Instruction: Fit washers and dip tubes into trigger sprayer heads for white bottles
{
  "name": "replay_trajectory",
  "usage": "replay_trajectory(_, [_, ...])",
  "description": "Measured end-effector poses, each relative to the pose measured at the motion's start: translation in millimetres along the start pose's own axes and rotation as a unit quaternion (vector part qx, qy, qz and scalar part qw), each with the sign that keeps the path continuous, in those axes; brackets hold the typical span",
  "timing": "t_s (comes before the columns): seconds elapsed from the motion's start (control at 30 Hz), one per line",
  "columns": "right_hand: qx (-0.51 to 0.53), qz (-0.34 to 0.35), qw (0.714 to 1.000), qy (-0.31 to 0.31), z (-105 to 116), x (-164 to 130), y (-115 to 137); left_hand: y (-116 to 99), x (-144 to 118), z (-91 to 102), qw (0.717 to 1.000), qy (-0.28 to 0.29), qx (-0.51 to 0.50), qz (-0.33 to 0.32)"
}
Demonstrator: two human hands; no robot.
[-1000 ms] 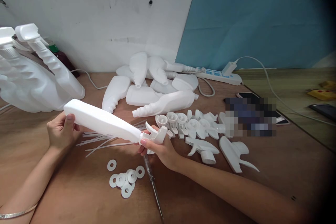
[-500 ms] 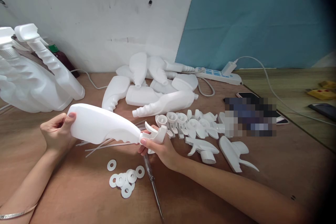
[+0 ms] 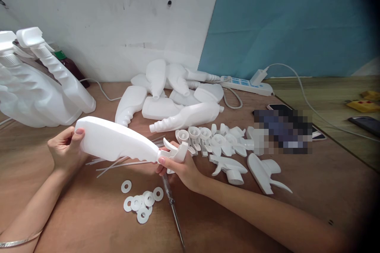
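A white plastic bottle lies sideways in the air between my hands, its base to the left. My left hand is closed on the base end, thumb on the near face. At the neck, my right hand grips a white trigger sprayer head, which meets the bottle's mouth; the fingers partly hide the joint. Below the bottle, thin white tubes lie crossed on the table. Several white ring washers are heaped in front, beside a screwdriver with a clear handle.
Loose trigger sprayer heads lie to the right of my hands. Behind is a pile of white bottles. Bottles with sprayers fitted stand at the left. A power strip and a partly blurred phone are at the right.
The bottle's base end and my left hand have shifted slightly, the bottle turning a little about its length. My right hand stays at the neck on the sprayer head.
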State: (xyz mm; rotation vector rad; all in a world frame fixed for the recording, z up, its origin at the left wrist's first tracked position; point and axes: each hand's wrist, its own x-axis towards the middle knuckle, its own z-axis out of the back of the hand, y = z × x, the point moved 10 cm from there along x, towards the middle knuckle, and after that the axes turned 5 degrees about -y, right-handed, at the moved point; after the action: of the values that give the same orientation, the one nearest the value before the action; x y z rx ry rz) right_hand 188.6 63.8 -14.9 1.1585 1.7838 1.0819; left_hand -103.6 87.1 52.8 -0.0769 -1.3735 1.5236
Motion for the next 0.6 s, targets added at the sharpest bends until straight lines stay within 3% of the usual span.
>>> replay_trajectory(0.27, [0.003,0.002,1.000,0.001,-1,0,2,-9,3,1.1,0.997,-0.006,-0.049,-0.067])
replay_trajectory(0.47, [0.001,-0.002,1.000,-0.001,-1,-1,2,-10,6,0.6,0.990,-0.031,-0.117,-0.070])
replay_trajectory(0.6, [0.004,-0.002,1.000,0.001,-1,0,1,-8,6,-9.0,0.977,0.014,-0.209,-0.037])
